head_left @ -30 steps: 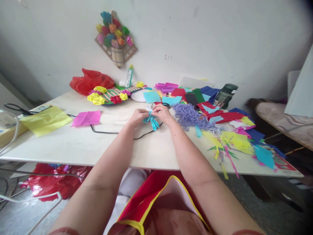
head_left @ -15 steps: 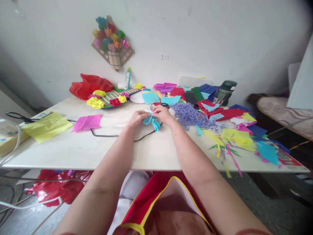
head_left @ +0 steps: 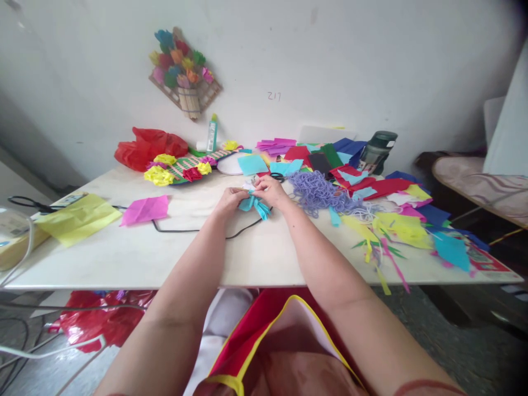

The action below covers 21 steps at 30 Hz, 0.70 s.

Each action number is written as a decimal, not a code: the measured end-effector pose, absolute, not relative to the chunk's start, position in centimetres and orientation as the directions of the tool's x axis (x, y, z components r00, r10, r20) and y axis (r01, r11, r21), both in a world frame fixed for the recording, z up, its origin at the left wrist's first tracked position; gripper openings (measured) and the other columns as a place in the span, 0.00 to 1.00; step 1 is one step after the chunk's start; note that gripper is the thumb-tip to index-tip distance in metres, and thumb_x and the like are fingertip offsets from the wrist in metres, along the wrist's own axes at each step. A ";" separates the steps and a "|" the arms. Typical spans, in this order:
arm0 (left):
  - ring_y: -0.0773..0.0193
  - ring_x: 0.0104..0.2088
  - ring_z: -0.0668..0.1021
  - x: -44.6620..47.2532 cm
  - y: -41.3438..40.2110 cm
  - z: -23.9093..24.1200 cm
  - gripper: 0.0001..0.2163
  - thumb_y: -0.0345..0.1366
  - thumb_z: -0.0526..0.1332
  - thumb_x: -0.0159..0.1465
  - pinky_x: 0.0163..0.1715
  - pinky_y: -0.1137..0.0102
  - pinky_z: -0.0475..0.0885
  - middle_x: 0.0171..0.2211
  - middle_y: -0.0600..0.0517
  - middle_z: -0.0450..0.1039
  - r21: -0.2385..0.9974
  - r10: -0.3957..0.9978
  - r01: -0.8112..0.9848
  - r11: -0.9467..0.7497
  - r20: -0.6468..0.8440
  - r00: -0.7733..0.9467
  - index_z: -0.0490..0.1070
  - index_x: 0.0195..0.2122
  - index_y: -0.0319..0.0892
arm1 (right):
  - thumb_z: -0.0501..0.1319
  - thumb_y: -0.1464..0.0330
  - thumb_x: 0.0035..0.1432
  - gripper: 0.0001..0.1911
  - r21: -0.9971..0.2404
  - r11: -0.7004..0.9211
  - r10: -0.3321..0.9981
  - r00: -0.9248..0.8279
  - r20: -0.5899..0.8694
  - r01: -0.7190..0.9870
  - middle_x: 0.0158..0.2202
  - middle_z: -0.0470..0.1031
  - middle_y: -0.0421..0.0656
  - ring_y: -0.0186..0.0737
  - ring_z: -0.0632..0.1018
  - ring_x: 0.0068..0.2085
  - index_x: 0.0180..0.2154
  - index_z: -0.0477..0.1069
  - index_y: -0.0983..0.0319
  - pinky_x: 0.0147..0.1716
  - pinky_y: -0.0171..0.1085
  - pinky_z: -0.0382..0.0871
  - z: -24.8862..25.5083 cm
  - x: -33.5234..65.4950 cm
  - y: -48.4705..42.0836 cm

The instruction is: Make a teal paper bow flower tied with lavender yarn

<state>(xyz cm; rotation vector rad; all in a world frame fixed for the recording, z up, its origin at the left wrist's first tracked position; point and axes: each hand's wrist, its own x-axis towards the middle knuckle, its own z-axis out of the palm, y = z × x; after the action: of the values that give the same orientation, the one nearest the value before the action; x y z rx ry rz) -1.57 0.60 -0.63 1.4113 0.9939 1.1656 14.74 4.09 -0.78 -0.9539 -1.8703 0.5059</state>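
My left hand [head_left: 229, 199] and my right hand [head_left: 272, 191] meet over the middle of the white table [head_left: 124, 247]. Together they pinch a small fringed piece of turquoise paper [head_left: 256, 206], whose cut strips hang toward me. Both hands have their fingers closed on it. A black cable [head_left: 181, 228] curves across the table just below the hands. A heap of lilac yarn [head_left: 317, 192] lies right of my right hand.
Coloured paper scraps [head_left: 396, 228] cover the table's right side, with a dark green jar [head_left: 373, 154] behind. A pink sheet [head_left: 146, 209] and yellow sheet [head_left: 78, 217] lie left, by black scissors [head_left: 28, 203]. A paper-flower board [head_left: 181, 168], glue bottle [head_left: 212, 133] and red bag [head_left: 150, 146] stand at the back.
Both hands stay closed on the turquoise paper and shift it slightly. The view has drifted a little to the right and downward.
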 end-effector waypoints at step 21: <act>0.73 0.17 0.62 -0.9 0.8 -0.7 0.06 0.34 0.62 0.43 0.17 0.74 0.55 0.16 0.56 0.63 0.979 0.968 -0.080 -0.186 0.197 0.154 0.66 0.17 0.38 | 0.70 0.67 0.40 0.08 -0.740 0.601 0.799 -0.221 0.559 0.301 0.34 0.73 0.43 0.38 0.74 0.37 0.18 0.73 0.61 0.41 0.39 0.68 -0.5 14.5 3.8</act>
<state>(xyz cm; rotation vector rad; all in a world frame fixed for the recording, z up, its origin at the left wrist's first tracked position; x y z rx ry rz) -0.95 0.80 -0.68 1.3722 0.9435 1.2543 14.47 3.79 -0.51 -0.8976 -1.7909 0.6001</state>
